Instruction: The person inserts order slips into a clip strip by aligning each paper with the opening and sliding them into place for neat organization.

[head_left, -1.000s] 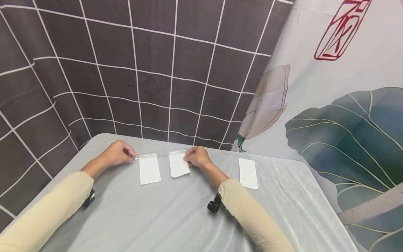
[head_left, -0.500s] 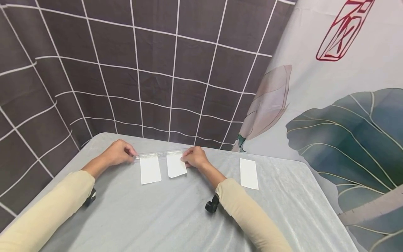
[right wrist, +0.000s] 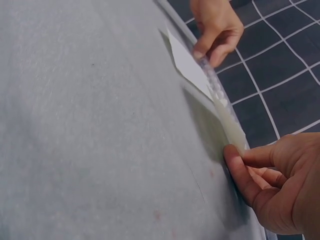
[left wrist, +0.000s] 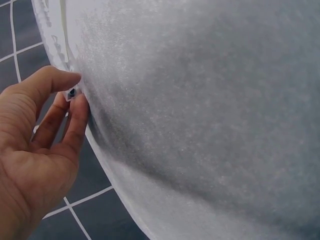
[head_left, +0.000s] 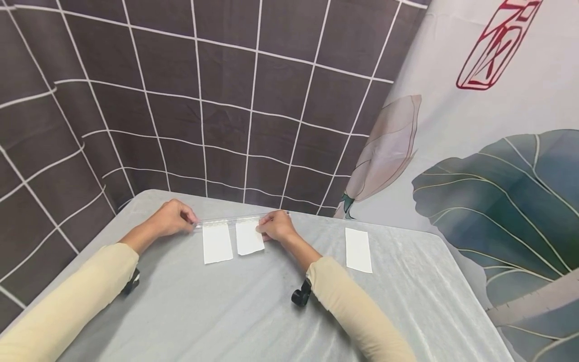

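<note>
My left hand [head_left: 174, 218] pinches the left end of a long clear plastic strip [head_left: 230, 219] near the table's far edge. A dark round spot shows at that end in the left wrist view, between thumb and fingers [left wrist: 75, 120]. One white paper slip [head_left: 217, 244] hangs down from the strip beside the left hand. My right hand [head_left: 277, 226] pinches the right edge of a second white paper slip [head_left: 249, 239], whose top lies against the strip. In the right wrist view this slip [right wrist: 227, 120] is tilted off the cloth. The strip's right part is hidden behind the right hand.
A third white paper slip [head_left: 359, 250] lies apart on the grey cloth-covered table [head_left: 217, 311], to the right. Behind the far edge hangs a dark curtain with white grid lines [head_left: 221, 125]. A pale printed curtain [head_left: 452, 125] hangs at the right.
My right hand has slid left along the strip with the second slip, narrowing the gap to the first slip. The left hand keeps its pinch in about the same place.
</note>
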Available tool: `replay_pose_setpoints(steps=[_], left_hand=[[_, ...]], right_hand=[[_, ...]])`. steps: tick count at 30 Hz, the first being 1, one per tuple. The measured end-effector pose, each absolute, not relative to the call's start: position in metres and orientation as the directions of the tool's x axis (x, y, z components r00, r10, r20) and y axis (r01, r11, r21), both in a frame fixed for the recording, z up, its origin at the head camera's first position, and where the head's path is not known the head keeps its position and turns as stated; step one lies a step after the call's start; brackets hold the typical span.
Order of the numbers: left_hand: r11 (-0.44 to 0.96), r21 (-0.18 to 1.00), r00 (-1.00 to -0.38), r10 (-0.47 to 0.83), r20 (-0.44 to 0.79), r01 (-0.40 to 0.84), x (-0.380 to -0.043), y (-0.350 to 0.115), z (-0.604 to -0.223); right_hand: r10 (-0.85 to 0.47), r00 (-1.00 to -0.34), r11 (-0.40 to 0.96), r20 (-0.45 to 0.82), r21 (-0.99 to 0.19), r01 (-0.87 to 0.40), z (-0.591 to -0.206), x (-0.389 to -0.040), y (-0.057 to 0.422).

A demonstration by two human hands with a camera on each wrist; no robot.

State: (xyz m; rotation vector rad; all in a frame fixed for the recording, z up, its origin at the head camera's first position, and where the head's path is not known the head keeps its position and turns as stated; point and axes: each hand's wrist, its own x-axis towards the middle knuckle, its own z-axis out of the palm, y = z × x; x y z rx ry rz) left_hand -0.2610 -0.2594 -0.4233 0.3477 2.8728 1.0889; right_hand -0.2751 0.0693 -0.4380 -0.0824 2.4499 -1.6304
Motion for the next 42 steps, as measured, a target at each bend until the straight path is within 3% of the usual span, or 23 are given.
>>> replay_pose_setpoints(steps=[42], left_hand=[[0.727, 0.662, -0.975, 0.22, 0.029, 0.184, -0.26, -0.258, -0.423]], right_hand=[[-0.221, -0.961, 0.341, -0.169, -0.936, 0.087, -0.438, -0.27, 0.078]])
